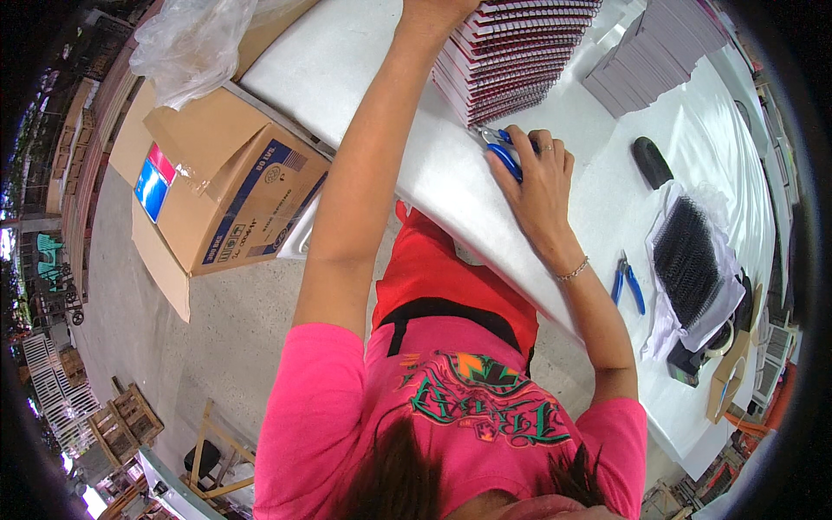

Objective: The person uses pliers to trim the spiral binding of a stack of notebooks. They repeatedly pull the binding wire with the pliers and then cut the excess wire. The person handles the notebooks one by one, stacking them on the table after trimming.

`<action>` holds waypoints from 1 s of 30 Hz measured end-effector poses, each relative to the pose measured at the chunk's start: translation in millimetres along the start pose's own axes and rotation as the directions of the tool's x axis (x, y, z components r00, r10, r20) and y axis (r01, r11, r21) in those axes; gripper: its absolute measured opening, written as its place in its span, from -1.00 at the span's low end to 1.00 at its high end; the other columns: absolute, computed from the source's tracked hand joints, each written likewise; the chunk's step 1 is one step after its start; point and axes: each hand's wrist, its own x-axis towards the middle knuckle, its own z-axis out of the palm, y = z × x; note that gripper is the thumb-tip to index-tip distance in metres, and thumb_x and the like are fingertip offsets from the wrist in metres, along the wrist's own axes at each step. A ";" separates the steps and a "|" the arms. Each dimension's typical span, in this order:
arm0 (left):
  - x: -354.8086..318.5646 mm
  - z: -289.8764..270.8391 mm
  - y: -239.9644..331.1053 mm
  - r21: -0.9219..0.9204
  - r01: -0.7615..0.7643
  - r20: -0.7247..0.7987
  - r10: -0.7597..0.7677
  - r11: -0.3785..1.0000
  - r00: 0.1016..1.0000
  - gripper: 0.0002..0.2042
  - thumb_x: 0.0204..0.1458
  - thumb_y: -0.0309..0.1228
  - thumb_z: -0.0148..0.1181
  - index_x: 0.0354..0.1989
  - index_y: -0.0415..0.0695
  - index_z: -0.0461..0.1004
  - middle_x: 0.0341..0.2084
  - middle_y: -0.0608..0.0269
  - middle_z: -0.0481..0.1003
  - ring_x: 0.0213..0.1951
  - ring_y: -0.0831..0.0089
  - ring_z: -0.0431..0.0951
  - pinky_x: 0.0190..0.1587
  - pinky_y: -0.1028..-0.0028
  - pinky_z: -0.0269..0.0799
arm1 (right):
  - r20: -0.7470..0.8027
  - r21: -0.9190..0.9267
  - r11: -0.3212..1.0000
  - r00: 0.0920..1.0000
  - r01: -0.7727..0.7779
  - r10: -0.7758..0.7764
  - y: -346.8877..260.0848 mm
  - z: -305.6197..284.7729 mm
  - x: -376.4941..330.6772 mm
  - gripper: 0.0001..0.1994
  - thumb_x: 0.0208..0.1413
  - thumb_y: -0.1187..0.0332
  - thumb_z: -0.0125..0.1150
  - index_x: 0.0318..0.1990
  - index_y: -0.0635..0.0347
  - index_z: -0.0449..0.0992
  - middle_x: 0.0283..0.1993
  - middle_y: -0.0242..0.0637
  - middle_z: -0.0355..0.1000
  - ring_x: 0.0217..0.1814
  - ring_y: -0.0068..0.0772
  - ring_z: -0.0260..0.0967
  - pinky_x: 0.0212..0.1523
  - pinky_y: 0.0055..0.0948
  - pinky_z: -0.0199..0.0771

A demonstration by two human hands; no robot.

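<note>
A tall stack of spiral-bound notebooks [511,61] with dark red edges and black coils stands at the table's far edge of view. My left hand [438,12] is at the stack's upper left corner; its fingers are cut off by the picture's top edge. Blue-handled wire cutters [505,162] are gripped in my right hand [539,182], with the jaws at the coils at the stack's near bottom corner. A second pair of blue-handled cutters [628,284] lies on the table by my right forearm.
An open cardboard box [251,204] with clear plastic [191,43] over it stands left of the white table [459,204]. Rightward are a stack of grey sheets [654,56], a black oblong object [652,162], black coils [689,260] on white wrapping and a tape roll [721,340].
</note>
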 end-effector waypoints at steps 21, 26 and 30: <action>1.1 -4.5 4.4 0.049 0.027 0.004 -0.028 0.998 1.000 -0.53 0.46 -0.23 -0.26 -0.31 -0.27 0.53 -0.34 0.16 0.46 -0.20 0.33 0.42 0.02 0.38 0.29 | 0.528 0.146 0.935 0.825 -0.322 0.202 -10.7 -32.9 44.5 -0.54 0.28 -0.03 0.16 -0.20 0.29 0.63 -0.42 0.03 0.55 -0.30 0.01 0.60 -0.22 -0.05 0.56; -1.4 5.4 1.0 0.023 0.078 -0.021 -0.078 0.997 0.997 -0.54 0.45 -0.24 -0.26 -0.33 -0.27 0.52 -0.34 0.14 0.49 -0.20 0.30 0.42 0.04 0.35 0.29 | 0.279 -0.009 0.999 0.960 -0.030 0.032 6.1 -23.8 27.6 -0.57 0.27 -0.01 0.18 -0.11 0.25 0.57 -0.29 -0.02 0.55 -0.24 -0.04 0.56 -0.18 -0.08 0.52; 2.0 -0.7 -0.3 0.027 0.013 0.004 -0.013 1.000 1.000 -0.54 0.45 -0.24 -0.26 -0.33 -0.27 0.53 -0.34 0.13 0.50 -0.18 0.30 0.43 0.04 0.35 0.29 | 0.100 -0.131 0.991 0.995 0.029 -0.016 -1.8 -16.2 2.5 -0.62 0.23 0.05 0.25 0.00 0.15 0.50 -0.11 -0.11 0.45 -0.09 -0.12 0.38 -0.03 -0.14 0.34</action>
